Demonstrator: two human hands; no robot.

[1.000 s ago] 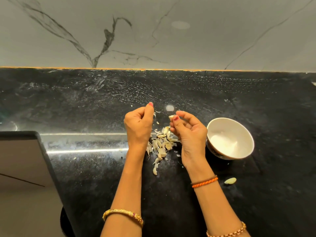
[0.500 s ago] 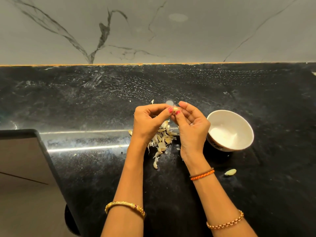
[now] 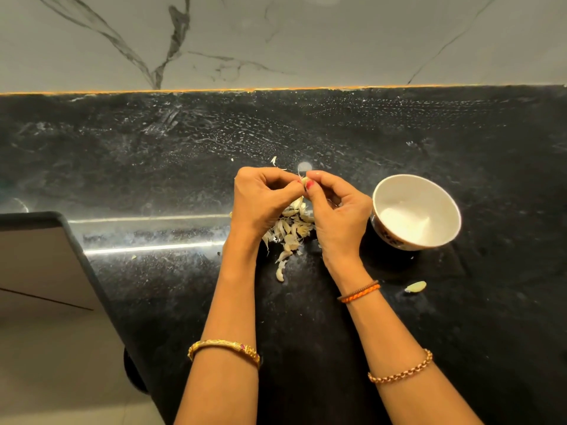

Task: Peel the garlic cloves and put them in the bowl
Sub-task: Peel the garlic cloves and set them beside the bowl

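While both hands work: the clove [image 3: 304, 181] sits pinched between them, above the peels [image 3: 290, 230].
Fingers: left hand [image 3: 260, 199] and right hand [image 3: 336, 210] both clamp on it with thumb and fingertips.
Slip risk: a hard tug on the skin may shoot it onto the bench [image 3: 153, 179].
Bowl [image 3: 416, 211]: just right of the hands; a careless drop could miss it.
Mix-up: fallen among the peels, it would be hard to find.

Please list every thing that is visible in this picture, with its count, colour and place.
bowl: one, white inside, right of the hands
garlic clove: one, pale, pinched between both hands
garlic skins: a pile, off-white, under the hands
loose piece: one, yellowish, near side of the bowl
counter: one, black
wall: grey-white, veined, behind
bracelets: four, gold and orange, on both arms
left hand: pinches the clove
right hand: pinches the clove
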